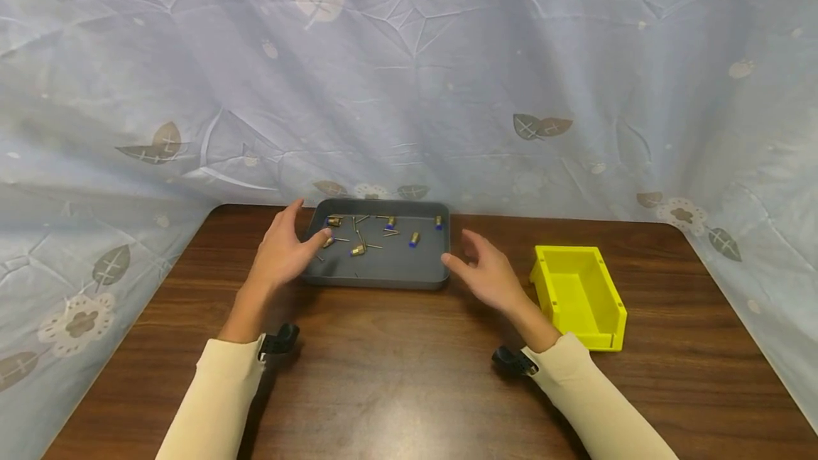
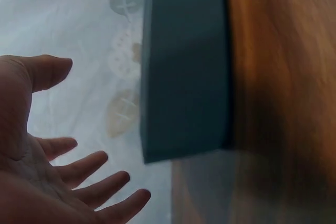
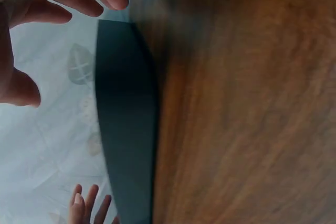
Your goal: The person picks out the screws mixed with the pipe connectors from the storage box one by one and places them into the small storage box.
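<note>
A shallow dark grey tray (image 1: pixel 399 268) lies at the back of the table. In it are several brass fittings (image 1: pixel 415 238) with blue ends and several thin metal pins (image 1: pixel 374 246), loosely scattered. My left hand (image 1: pixel 281 253) is at the tray's left side, fingers spread, its thumb overlapping the tray's corner area in the head view. At the right side is my right hand (image 1: pixel 488 274), fingers apart and softly bent, thumb tip close by the rim. Both palms face the tray and neither holds anything. The left wrist view shows the tray's front wall (image 2: pixel 184 72) beyond the spread fingers (image 2: pixel 102 192).
To the right of my right hand stands a yellow open-front bin (image 1: pixel 575 304) with no contents showing. A patterned light cloth (image 1: pixel 409 77) hangs behind the brown wooden table (image 1: pixel 396 368) and along its sides. Black wrist devices (image 1: pixel 279 340) sit at both cuffs.
</note>
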`<move>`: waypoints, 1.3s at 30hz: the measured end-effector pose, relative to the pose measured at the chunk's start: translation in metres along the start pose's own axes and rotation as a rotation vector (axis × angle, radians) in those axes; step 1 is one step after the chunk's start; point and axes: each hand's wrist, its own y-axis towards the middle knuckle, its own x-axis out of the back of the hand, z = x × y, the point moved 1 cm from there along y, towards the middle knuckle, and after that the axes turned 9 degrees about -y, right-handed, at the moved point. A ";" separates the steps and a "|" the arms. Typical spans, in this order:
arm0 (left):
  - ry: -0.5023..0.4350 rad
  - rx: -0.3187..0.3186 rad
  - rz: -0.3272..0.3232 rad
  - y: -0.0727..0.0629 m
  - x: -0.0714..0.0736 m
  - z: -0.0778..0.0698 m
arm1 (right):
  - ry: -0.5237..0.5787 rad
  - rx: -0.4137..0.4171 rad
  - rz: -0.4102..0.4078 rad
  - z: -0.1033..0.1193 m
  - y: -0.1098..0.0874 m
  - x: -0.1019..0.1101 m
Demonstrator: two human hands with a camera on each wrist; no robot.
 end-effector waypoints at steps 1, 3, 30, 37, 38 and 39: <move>0.003 0.014 0.005 0.001 0.000 0.003 | -0.005 -0.006 0.008 -0.001 0.000 -0.002; 0.014 0.037 0.016 0.003 0.001 0.010 | -0.022 -0.014 0.023 -0.004 0.000 -0.005; 0.113 0.049 0.063 0.004 0.007 0.034 | -0.097 0.053 0.035 -0.002 0.006 -0.009; 0.118 0.045 0.069 0.003 0.008 0.031 | -0.124 0.022 0.040 0.003 0.006 -0.009; 0.120 0.044 0.071 0.003 0.009 0.031 | -0.123 0.020 0.040 0.004 0.006 -0.009; 0.119 0.044 0.072 0.003 0.009 0.031 | -0.123 0.019 0.039 0.004 0.006 -0.008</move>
